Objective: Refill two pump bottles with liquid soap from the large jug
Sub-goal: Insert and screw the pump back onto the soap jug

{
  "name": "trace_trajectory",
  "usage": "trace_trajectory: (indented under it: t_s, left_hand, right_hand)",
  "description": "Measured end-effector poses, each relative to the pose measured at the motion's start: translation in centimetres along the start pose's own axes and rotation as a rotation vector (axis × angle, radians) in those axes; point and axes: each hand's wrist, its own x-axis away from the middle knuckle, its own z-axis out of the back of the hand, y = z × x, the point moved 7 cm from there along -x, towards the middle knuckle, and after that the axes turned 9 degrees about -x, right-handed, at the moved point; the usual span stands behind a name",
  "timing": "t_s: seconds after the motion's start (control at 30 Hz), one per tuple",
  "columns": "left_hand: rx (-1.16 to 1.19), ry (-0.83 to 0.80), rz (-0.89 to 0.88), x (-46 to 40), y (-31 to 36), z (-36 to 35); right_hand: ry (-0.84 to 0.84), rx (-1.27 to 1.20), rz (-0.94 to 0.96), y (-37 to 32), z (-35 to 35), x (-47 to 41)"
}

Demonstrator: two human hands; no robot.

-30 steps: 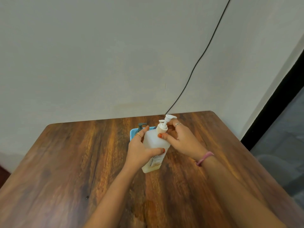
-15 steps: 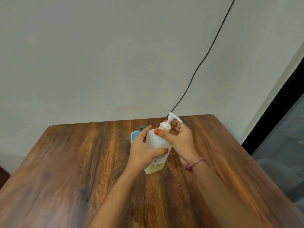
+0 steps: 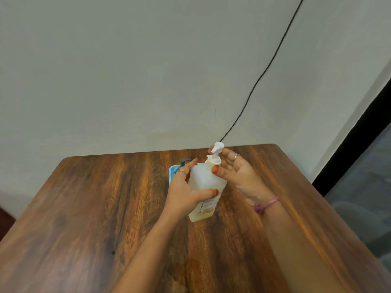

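While turned, right hand [image 3: 234,176] opened wider

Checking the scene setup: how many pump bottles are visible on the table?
2. A white pump bottle stands mid-table, gripped by the left hand. A dark pump head pokes up behind it by the blue basket; its body is hidden.
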Motion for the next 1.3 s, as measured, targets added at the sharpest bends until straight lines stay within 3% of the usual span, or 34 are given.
trace_trajectory:
  t_s: [0.07, 0.2, 0.4, 0.6, 0.8, 0.9, 1.13, 1.3]
  left_hand:
    - [-0.001, -0.005, 0.0, 0.0, -0.1, -0.1]
    - [-0.003, -0.011, -0.005, -0.3, -0.1, -0.3]
    - [-0.013, -0.02, -0.016, -0.8, -0.3, -0.1]
    - [-0.02, 0.003, -0.018, -1.0, -0.4, 0.2]
    - [-0.043, 0.005, -0.025, -1.0, -0.2, 0.4]
    - [-0.031, -0.012, -0.027, -1.0, -0.1, 0.2]
    - [-0.034, -0.018, -0.02, -1.4, -0.3, 0.5]
    - [-0.039, -0.006, -0.03, -1.3, -0.3, 0.6]
  right_hand:
    - [-0.026, 0.012, -0.006, -0.1, 0.1, 0.3]
    - [0.205, 0.111, 0.052, 0.8, 1.1, -0.1]
    - [0.023, 0.022, 0.029, 0.0, 0.4, 0.2]
    - [0.269, 0.136, 0.096, 1.2, 1.4, -0.3]
    - [0.161, 0.313, 0.11, -0.2, 0.8, -0.2]
    - [0.201, 0.417, 0.138, -1.0, 0.6, -0.4]
    - [0.098, 0.323, 0.178, -1.6, 0.2, -0.5]
    - [0.029, 0.475, 0.119, -1.7, 0.1, -0.9]
